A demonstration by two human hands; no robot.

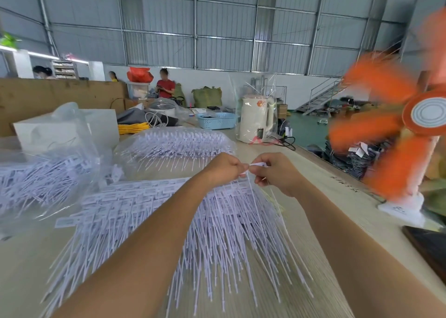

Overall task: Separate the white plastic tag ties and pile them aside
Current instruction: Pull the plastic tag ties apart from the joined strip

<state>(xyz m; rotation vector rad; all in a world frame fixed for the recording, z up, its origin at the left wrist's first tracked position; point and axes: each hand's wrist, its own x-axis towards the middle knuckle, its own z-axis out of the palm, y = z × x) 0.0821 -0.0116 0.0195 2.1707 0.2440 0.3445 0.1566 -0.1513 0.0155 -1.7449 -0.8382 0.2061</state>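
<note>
Above the pile (pixel 183 221), our left hand (pixel 223 167) and right hand (pixel 277 173) each keep a closed grip on one tie (pixel 258 164), pulling it apart.

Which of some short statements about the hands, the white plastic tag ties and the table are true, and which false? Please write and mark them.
1. Both hands, left hand and right hand, pinch one white plastic tag tie. True.
2. The orange desk fan stands at the left. False: at the right.
3. A loose pile of ties lies under the forearms. True.
4. The cream electric kettle lies tipped over. False: it stands upright.
</note>
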